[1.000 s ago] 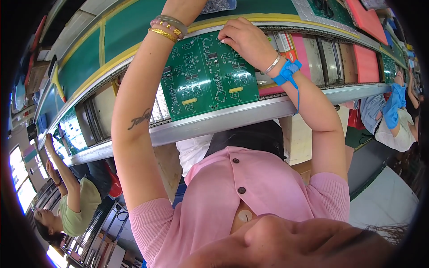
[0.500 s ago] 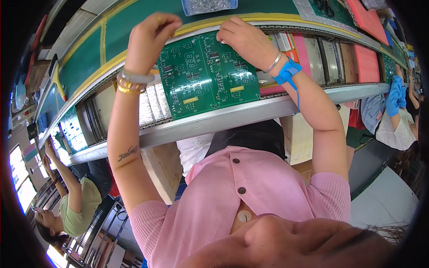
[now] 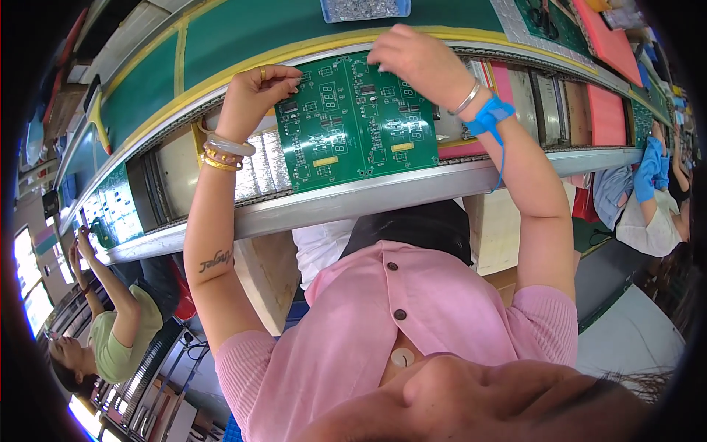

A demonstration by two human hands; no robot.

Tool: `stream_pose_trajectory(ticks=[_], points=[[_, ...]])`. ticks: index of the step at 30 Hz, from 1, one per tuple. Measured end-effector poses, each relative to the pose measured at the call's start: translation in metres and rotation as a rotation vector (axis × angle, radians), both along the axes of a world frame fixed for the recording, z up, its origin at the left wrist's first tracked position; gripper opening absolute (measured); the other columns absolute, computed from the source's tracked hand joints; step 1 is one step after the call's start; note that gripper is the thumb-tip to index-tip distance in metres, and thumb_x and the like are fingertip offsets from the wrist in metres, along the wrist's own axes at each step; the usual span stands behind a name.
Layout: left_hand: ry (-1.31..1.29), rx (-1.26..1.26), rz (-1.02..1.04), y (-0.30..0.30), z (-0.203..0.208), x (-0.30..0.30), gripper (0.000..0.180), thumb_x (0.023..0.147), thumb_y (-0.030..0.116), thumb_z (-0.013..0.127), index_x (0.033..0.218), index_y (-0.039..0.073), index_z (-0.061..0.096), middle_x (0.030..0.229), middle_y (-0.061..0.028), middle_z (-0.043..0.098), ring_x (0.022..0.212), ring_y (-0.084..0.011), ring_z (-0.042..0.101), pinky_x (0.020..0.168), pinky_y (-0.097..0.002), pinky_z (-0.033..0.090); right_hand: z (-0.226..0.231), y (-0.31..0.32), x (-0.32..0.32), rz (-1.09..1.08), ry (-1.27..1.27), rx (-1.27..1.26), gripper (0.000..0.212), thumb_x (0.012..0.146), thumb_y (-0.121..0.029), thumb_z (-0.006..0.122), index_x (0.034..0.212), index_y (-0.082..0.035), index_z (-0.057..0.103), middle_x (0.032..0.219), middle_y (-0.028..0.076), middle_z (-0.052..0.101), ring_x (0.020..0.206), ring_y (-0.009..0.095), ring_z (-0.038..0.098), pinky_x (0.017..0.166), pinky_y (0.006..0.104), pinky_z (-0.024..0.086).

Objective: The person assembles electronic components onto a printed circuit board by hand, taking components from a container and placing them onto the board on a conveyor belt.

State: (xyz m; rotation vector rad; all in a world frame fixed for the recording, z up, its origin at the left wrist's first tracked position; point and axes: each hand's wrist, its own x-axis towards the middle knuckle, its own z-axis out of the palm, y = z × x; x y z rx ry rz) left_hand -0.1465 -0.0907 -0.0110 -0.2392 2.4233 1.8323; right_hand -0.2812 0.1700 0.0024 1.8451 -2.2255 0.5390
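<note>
A green circuit board lies across the rails in front of me, with digit displays, small chips and two yellow parts on it. My left hand is at its far left corner, thumb and fingers pinched together; what they hold, if anything, is too small to name. Over the far edge of the board, my right hand has its fingers curled down. A tiny pale spot shows at its fingertips, too small to make out. A blue wrist strap with a cord sits on my right wrist.
A blue bin of small clear parts stands beyond the board on the green bench. A metal rail runs along my side. Red-pink sheets lie to the right. At left, another person works beside another board.
My left hand has come down from beyond the board to its far left corner. The right hand stays over the far edge. The whole view has shifted slightly.
</note>
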Motion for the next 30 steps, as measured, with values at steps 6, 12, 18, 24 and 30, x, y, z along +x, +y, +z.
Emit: stream_pose_trajectory(ticks=[6, 12, 18, 24, 30], points=[[0.024, 0.029, -0.005, 0.023, 0.007, -0.013, 0.017, 0.085, 0.004, 0.066, 0.100, -0.005, 0.065, 0.086, -0.0041, 0.066, 0.078, -0.0076, 0.061, 0.072, -0.0207, 0.051, 0.040, -0.025, -0.044, -0.230, 0.194, 0.004, 0.009, 0.077, -0.015, 0.060, 0.078, -0.008, 0.065, 0.080, 0.007, 0.062, 0.086, 0.024, 0.057, 0.077, 0.0372, 0.045], [0.228, -0.348, -0.031, 0.037, 0.012, -0.015, 0.014, 0.083, 0.008, 0.068, 0.092, -0.003, 0.065, 0.088, -0.0046, 0.061, 0.074, -0.0126, 0.061, 0.068, -0.0238, 0.051, 0.016, -0.063, -0.066, -0.341, 0.317, 0.191, 0.013, 0.078, -0.016, 0.057, 0.071, -0.012, 0.068, 0.076, 0.007, 0.063, 0.088, 0.022, 0.057, 0.080, 0.0402, 0.043], [0.233, -0.607, -0.042, 0.043, 0.019, -0.013, 0.015, 0.080, 0.008, 0.070, 0.087, -0.004, 0.066, 0.089, -0.0061, 0.056, 0.070, -0.0163, 0.059, 0.065, -0.0260, 0.050, 0.022, -0.063, -0.052, -0.304, 0.127, 0.031, 0.012, 0.079, -0.015, 0.057, 0.074, -0.009, 0.066, 0.077, 0.008, 0.063, 0.085, 0.026, 0.058, 0.080, 0.0401, 0.045], [0.301, -0.648, -0.072, 0.045, 0.019, -0.016, 0.014, 0.079, 0.008, 0.070, 0.087, -0.003, 0.065, 0.088, -0.0061, 0.055, 0.067, -0.0173, 0.057, 0.062, -0.0277, 0.049, 0.039, -0.047, -0.033, -0.252, -0.037, -0.147, 0.008, 0.080, -0.013, 0.058, 0.083, -0.006, 0.062, 0.081, 0.012, 0.062, 0.085, 0.030, 0.057, 0.078, 0.0401, 0.047], [0.393, -0.703, -0.128, 0.042, 0.013, -0.015, 0.012, 0.079, 0.009, 0.070, 0.086, -0.001, 0.066, 0.088, -0.0059, 0.055, 0.067, -0.0192, 0.058, 0.061, -0.0295, 0.048, 0.049, -0.022, -0.001, -0.189, -0.249, -0.284, 0.006, 0.081, -0.011, 0.060, 0.083, -0.005, 0.060, 0.080, 0.012, 0.061, 0.084, 0.030, 0.057, 0.078, 0.0389, 0.047]])
